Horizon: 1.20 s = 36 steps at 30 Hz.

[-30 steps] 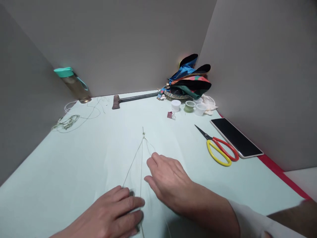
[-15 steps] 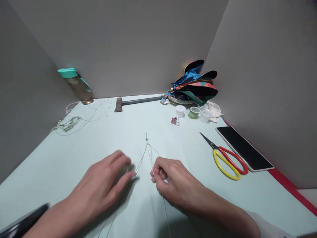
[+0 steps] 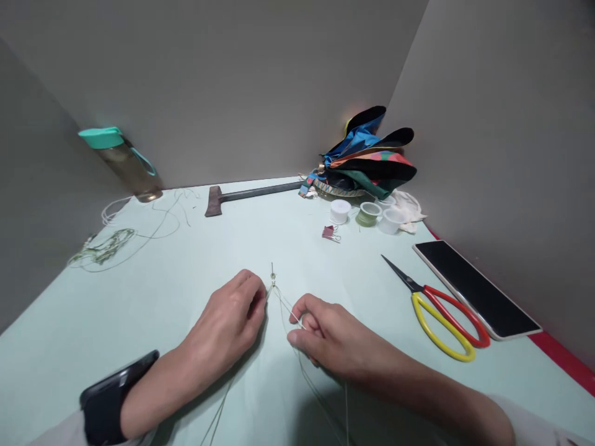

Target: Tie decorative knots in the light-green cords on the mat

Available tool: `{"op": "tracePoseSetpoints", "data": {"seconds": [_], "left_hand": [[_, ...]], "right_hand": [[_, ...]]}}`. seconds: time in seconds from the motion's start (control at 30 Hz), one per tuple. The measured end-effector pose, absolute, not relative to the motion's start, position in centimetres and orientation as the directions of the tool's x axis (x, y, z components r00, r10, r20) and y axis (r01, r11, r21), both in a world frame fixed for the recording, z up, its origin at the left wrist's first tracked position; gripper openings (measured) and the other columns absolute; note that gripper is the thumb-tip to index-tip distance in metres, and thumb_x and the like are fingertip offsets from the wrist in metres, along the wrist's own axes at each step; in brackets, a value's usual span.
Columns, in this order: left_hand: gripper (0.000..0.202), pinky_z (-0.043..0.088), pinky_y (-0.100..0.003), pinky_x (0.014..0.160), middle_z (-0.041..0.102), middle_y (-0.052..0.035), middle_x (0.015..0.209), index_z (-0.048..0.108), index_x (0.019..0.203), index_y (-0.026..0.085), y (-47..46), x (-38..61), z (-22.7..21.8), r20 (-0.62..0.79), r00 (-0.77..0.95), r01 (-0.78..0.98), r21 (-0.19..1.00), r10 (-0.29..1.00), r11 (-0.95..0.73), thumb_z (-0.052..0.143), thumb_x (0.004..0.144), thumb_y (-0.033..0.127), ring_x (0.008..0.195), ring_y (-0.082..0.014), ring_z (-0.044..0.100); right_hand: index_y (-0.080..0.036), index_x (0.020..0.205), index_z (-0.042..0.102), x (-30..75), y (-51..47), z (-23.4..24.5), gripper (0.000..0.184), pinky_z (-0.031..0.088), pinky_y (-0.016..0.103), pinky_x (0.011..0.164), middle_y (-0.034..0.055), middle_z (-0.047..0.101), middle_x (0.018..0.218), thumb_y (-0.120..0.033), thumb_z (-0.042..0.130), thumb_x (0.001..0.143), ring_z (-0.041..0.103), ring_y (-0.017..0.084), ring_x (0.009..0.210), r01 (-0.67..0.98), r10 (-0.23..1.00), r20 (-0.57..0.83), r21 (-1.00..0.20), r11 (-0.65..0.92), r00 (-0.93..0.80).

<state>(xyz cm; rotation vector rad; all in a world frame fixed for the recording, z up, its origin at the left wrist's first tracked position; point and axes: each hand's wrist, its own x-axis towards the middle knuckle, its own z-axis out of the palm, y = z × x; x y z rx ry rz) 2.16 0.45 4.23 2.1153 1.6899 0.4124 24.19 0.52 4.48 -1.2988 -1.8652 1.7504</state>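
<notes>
A thin upright pin (image 3: 272, 269) stands in the table top between my hands. Fine pale cords (image 3: 275, 287) are fastened at its foot and fan out towards me. Just left of the pin, my left hand (image 3: 232, 316) is closed, pinching the left-hand cords; its fingertips are partly hidden. My right hand (image 3: 328, 334) lies lower on the right with curled fingers, and a cord passes taut into its grip. Loose cord ends trail below both hands to the bottom edge. A dark watch-like band (image 3: 109, 396) is on my left wrist.
Scissors (image 3: 441, 316) and a phone (image 3: 474, 285) lie at right. Further back are a binder clip (image 3: 330, 233), thread spools (image 3: 369, 214), a folded umbrella (image 3: 367, 155) and a hammer-like tool (image 3: 251, 193). Tangled cord (image 3: 109, 246) and a bottle (image 3: 127, 167) are at left.
My left hand has moved up beside the pin and closed at the cords. My right hand has shifted slightly right, drawing a cord outward. The view has shifted slightly.
</notes>
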Motion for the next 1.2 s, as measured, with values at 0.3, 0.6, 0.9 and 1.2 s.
{"op": "tracePoseSetpoints", "data": {"seconds": [0.3, 0.6, 0.9, 1.2], "left_hand": [[0.033, 0.048, -0.028, 0.054, 0.066, 0.0036, 0.072, 0.055, 0.086, 0.022, 0.9, 2.3, 4.0, -0.385, 0.163, 0.321, 0.891, 0.908, 0.320, 0.054, 0.102, 0.051, 0.049, -0.0112, 0.055], [0.037, 0.017, -0.025, 0.045, 0.036, 0.0094, 0.055, 0.069, 0.086, 0.020, 1.1, 2.4, 4.0, -0.488, 0.068, 0.241, 0.854, 0.870, 0.460, 0.067, 0.093, 0.057, 0.051, -0.0097, 0.023], [0.040, 0.016, -0.026, 0.046, 0.044, 0.0056, 0.060, 0.069, 0.076, 0.019, 1.6, 2.6, 4.2, -0.487, 0.070, 0.324, 0.836, 0.870, 0.442, 0.071, 0.087, 0.057, 0.055, -0.0111, 0.024], [0.035, 0.050, -0.030, 0.071, 0.073, -0.0020, 0.088, 0.062, 0.085, 0.023, 0.7, 2.2, 4.4, -0.448, 0.101, 0.181, 0.886, 0.888, 0.427, 0.063, 0.095, 0.057, 0.071, -0.0175, 0.063]], "right_hand": [[-0.026, 0.095, 0.055, 23.5, 0.6, 4.7, 0.019, 0.039, 0.036, 0.075, 0.0017, 0.057, 0.086, -0.032, 0.041, 0.107, 0.053, 0.023, 0.085, 0.579, 0.732, -0.410, -0.815, -0.026, -0.544], [-0.032, 0.108, 0.056, 24.8, 0.0, 3.3, 0.029, 0.047, 0.046, 0.101, 0.0024, 0.061, 0.109, -0.053, 0.036, 0.109, 0.058, 0.024, 0.104, 0.526, 0.725, -0.431, -0.843, -0.112, -0.537], [-0.032, 0.117, 0.062, 25.2, 0.1, 3.0, 0.026, 0.056, 0.045, 0.097, 0.0035, 0.068, 0.109, -0.034, 0.037, 0.108, 0.065, 0.024, 0.103, 0.436, 0.727, -0.270, -0.899, 0.045, -0.631], [-0.028, 0.111, 0.064, 25.6, -0.1, 2.0, 0.031, 0.050, 0.037, 0.099, 0.0021, 0.068, 0.106, -0.008, 0.047, 0.095, 0.062, 0.020, 0.100, 0.387, 0.737, -0.266, -0.922, -0.006, -0.622]]}}
